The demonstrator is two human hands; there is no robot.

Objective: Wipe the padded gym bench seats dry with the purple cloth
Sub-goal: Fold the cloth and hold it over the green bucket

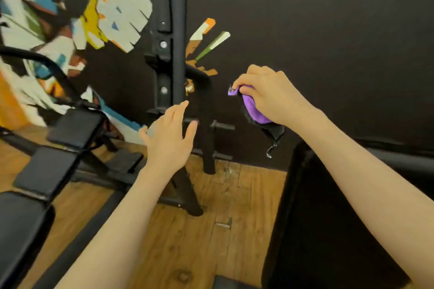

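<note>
A black padded bench point(328, 218) sits at the lower right, and more bench pads point(47, 171) sit at the lower left. No pad is being wiped right now, so I think wiping is still left. The left hand point(169, 138) is spread wide and holds nothing. Farther up, the right hand point(270, 96) squeezes the purple cloth point(252, 110), bunched under its fingers, in the air above the right bench.

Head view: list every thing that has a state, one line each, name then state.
purple cloth: bunched up, held in the air, off any pad.
right hand: grips the purple cloth.
left hand: fingers spread, holds nothing.
bench pads: untouched by either hand; wet or dry cannot be told.
</note>
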